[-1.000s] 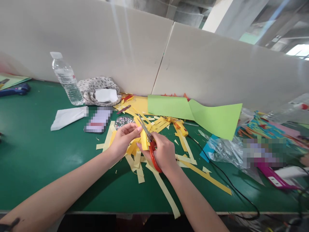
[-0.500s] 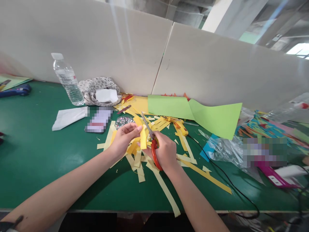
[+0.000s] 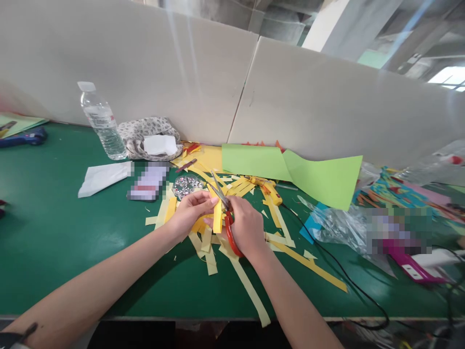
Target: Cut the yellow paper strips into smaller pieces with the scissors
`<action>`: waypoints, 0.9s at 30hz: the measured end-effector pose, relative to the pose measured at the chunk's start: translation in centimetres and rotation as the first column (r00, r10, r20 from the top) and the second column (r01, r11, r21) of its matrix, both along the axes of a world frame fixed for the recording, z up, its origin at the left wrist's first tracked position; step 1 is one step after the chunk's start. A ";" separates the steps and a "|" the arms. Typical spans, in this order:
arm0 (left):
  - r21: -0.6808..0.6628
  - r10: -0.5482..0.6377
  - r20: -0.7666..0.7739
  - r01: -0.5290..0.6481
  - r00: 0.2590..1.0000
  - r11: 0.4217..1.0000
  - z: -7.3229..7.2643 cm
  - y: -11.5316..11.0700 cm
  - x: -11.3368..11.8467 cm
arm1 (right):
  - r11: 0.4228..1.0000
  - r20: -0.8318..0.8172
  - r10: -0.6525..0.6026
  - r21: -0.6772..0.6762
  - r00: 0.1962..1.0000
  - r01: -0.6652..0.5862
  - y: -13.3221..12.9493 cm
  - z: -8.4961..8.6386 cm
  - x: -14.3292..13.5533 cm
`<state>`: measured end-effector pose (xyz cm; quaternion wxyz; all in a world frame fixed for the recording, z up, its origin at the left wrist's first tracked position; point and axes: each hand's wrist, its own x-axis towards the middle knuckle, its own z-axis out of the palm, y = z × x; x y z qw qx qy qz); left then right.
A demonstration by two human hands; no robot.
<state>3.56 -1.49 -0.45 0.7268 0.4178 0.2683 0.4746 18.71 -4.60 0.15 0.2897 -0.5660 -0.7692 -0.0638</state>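
Observation:
Between its thumb and fingers, my left hand (image 3: 194, 209) pinches a yellow paper strip (image 3: 217, 219) that hangs down in front of me. My right hand (image 3: 245, 224) is closed round the red handles of a pair of scissors (image 3: 230, 237). The scissor blades are parted and point up and away, right beside the top of the strip. Below both hands lies a loose heap of yellow and cream paper strips (image 3: 207, 245). Just behind my left hand is a round clear dish of small shiny beads or sequins (image 3: 187, 186).
A yellow glue gun (image 3: 271, 192) with a black cord lies right of the hands. Behind are green paper (image 3: 323, 179) and a patterned pouch (image 3: 150, 131). A water bottle (image 3: 103, 123) and phone (image 3: 149, 181) are at left; plastic bags (image 3: 341, 230) lie at right.
The scissor blades have spread apart. My left hand has shifted slightly right and down with the strip, closer to the scissors.

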 end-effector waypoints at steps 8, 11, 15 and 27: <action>-0.029 0.008 0.020 -0.007 1.000 1.000 -0.2 0.1 0.1 | 1.000 0.000 -0.006 0.004 1.000 0.006 -0.1 0.2 0.0; -0.036 0.000 0.026 0.001 1.000 0.999 -0.1 0.1 0.1 | 1.000 0.001 -0.010 0.022 1.000 0.010 -0.1 0.1 0.0; -0.038 -0.003 0.027 0.004 1.000 0.999 -0.2 0.0 0.2 | 0.998 0.018 -0.025 0.054 1.000 0.024 -0.1 0.0 0.0; -0.047 0.238 -0.037 -0.239 0.971 0.970 -0.4 0.6 -0.1 | 0.993 -0.168 -0.119 -0.011 0.979 0.119 0.3 0.1 0.6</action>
